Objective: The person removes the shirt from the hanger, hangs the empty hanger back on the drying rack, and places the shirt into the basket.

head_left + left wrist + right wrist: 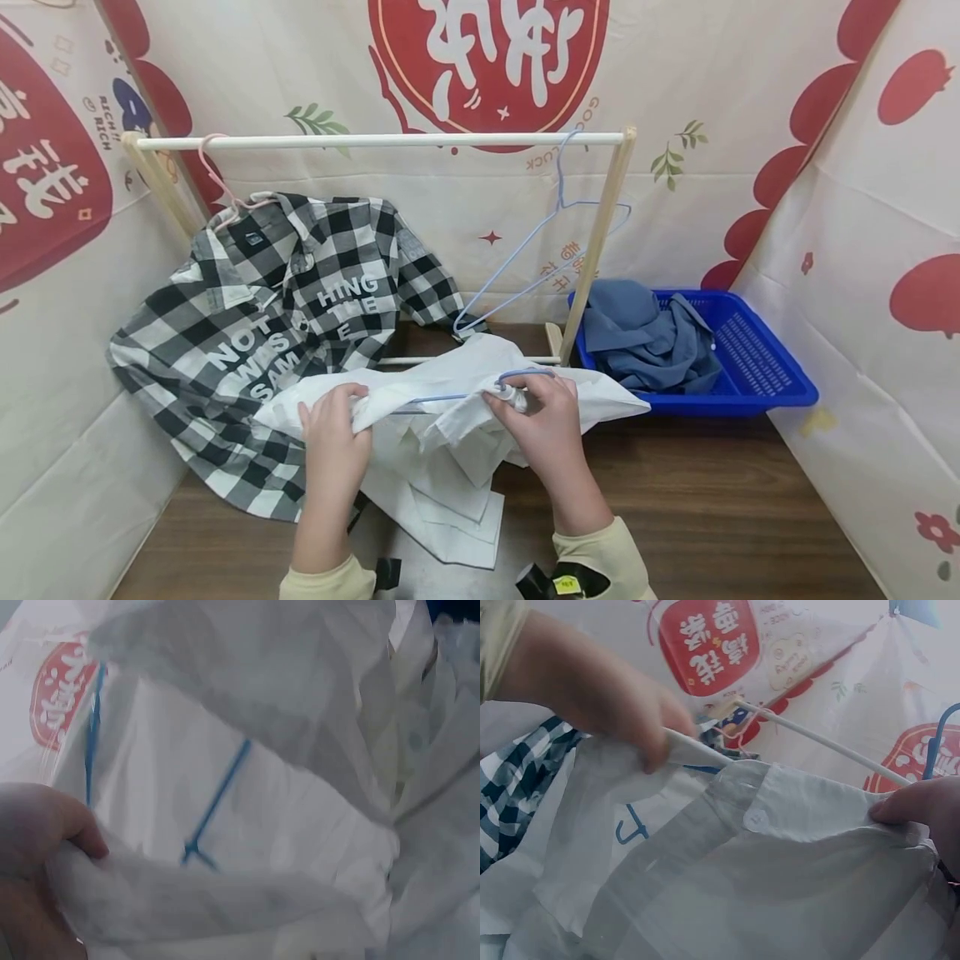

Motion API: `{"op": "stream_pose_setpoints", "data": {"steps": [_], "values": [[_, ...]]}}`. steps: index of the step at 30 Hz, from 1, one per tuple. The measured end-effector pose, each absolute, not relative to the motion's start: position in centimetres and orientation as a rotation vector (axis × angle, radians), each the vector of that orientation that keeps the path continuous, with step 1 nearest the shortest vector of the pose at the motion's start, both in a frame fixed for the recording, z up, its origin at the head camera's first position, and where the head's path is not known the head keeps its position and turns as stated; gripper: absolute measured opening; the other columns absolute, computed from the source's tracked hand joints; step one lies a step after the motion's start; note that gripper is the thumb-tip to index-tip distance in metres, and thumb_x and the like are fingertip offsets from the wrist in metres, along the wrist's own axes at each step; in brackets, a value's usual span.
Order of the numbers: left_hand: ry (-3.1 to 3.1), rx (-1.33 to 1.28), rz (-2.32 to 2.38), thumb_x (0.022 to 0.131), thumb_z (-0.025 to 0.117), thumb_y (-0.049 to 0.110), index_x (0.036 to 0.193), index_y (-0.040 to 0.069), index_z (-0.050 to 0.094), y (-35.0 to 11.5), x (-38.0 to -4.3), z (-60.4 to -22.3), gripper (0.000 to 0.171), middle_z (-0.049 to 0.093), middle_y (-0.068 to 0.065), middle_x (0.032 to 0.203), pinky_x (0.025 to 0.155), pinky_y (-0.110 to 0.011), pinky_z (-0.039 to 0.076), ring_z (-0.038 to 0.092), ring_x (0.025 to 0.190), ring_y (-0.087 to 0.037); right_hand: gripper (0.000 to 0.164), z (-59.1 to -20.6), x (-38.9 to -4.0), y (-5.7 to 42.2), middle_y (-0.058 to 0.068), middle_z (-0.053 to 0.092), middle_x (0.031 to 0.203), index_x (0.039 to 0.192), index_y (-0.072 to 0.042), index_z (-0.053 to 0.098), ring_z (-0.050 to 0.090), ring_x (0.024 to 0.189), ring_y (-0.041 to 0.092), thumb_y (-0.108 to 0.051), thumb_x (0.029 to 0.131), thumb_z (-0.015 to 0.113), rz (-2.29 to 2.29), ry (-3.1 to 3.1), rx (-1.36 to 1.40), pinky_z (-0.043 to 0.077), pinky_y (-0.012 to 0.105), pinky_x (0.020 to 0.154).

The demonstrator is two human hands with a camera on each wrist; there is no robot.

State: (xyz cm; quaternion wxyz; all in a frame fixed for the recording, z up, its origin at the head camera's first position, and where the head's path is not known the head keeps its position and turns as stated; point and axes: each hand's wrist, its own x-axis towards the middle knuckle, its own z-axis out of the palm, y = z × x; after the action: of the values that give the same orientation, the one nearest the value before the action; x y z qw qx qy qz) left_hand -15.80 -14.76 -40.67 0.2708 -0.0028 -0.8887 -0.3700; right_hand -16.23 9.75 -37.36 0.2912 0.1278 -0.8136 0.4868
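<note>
A white buttoned shirt (465, 367) spreads in front of me, with a blue hanger (438, 397) partly inside it; cloth hides much of the hanger. My left hand (337, 433) pinches the shirt's edge on the left, and its thumb and fingers also show on the cloth in the left wrist view. At the collar, my right hand (551, 421) pinches the bunched fabric just beside the hanger's curved hook (936, 742). A white button (756, 820) shows on the collar band in the right wrist view.
Behind stands a rack with a white rail (375, 142). On its left a black-and-white checked shirt (352, 242) hangs from a pink hanger (213, 171). Another blue hanger (561, 179) hangs at the right end. A blue basket (765, 358) holds dark blue clothing (645, 342).
</note>
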Motion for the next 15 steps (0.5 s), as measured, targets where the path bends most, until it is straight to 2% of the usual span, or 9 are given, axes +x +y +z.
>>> {"op": "stream_pose_setpoints", "data": {"steps": [4,7,11,15], "values": [[-2.38,0.102,-1.042,0.078,0.052,-0.013,0.1,0.002,0.06,-15.7,-15.8,-40.6,0.028,0.063,-0.017,0.109,0.108,-0.057,0.022,0.047,0.117,-0.039,0.02,-37.2,-16.1,10.0,0.003,0.072,0.084,0.084,-0.005,0.074,0.058,0.086,0.02,-0.009,0.07,0.088,1.315,-2.181,0.319,0.033,0.04,0.084],[-2.397,0.197,-1.133,0.082,0.051,-0.009,0.105,0.002,0.061,-16.0,-15.8,-40.4,0.027,0.059,-0.017,0.114,0.102,-0.052,0.03,0.045,0.118,-0.037,0.021,-37.3,-16.1,10.0,0.003,0.072,0.086,0.084,-0.004,0.075,0.059,0.088,0.021,-0.009,0.069,0.088,1.312,-2.189,0.326,0.033,0.04,0.083],[-2.402,0.315,-1.267,0.085,0.047,-0.004,0.117,0.003,0.058,-16.3,-15.6,-40.2,0.034,0.049,-0.018,0.129,0.1,-0.055,0.033,0.042,0.123,-0.037,0.02,-37.3,-16.1,10.1,0.004,0.072,0.087,0.083,-0.004,0.074,0.061,0.089,0.023,-0.009,0.069,0.088,1.301,-2.179,0.341,0.032,0.04,0.084],[-2.367,0.373,-1.334,0.084,0.043,-0.005,0.123,0.004,0.057,-16.4,-15.4,-40.1,0.043,0.045,-0.018,0.136,0.101,-0.057,0.034,0.041,0.128,-0.038,0.02,-37.2,-16.0,10.1,0.005,0.072,0.088,0.085,-0.004,0.075,0.06,0.091,0.023,-0.009,0.07,0.087,1.313,-2.188,0.34,0.033,0.041,0.084]]}}
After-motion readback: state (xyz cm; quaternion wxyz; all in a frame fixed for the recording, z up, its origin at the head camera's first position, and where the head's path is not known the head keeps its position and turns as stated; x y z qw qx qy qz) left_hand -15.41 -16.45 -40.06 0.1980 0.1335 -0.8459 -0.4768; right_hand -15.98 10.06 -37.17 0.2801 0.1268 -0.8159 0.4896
